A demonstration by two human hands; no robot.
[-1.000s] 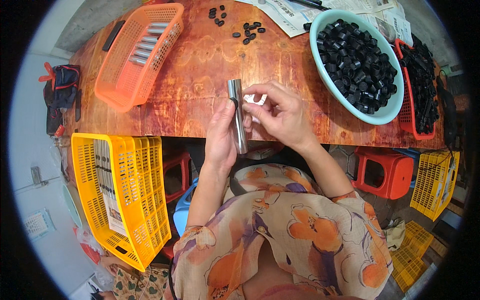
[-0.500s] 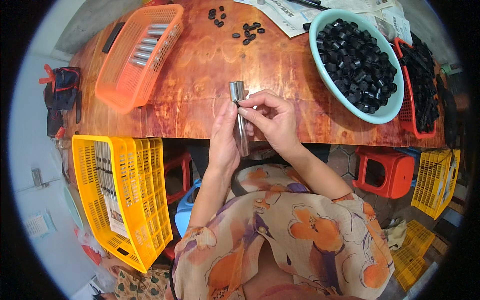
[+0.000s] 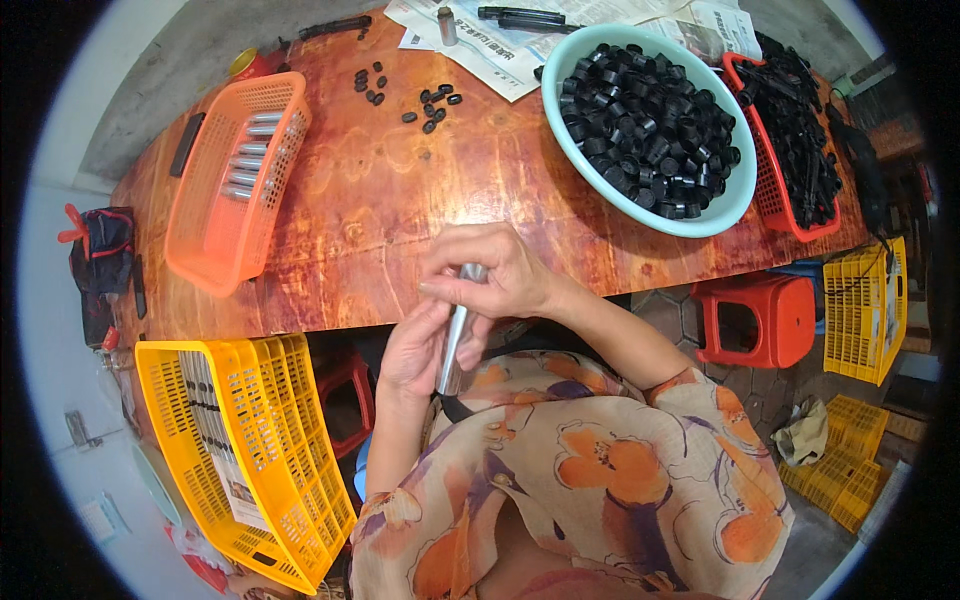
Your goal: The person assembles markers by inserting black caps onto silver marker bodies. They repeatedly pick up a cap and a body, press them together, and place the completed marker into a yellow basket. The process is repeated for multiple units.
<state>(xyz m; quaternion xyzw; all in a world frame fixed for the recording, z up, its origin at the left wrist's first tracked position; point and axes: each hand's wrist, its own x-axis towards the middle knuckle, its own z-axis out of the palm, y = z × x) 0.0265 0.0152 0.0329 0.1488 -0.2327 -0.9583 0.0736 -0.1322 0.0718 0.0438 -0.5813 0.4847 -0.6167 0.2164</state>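
Note:
I hold a silver metal tube, shaped like a flashlight body, at a slant over the table's near edge. My left hand is closed round its middle, with the thumb along the side. Over the tube's upper end curls my right hand, its fingers wrapped round and hiding most of that end. The lower end points toward my lap. Beyond my hands, small black rings lie loose on the wooden table. Several similar silver tubes rest in an orange basket at the left.
A pale blue bowl of black caps stands at the right, beside a red basket of black parts. Newspaper with a small upright metal cylinder lies at the back. A yellow crate stands left of me, a red stool right.
The view has shifted, and the tube now sits closer to my body and more tilted. My right hand has gone from a fingertip pinch on the tube's side to wrapping over its upper end.

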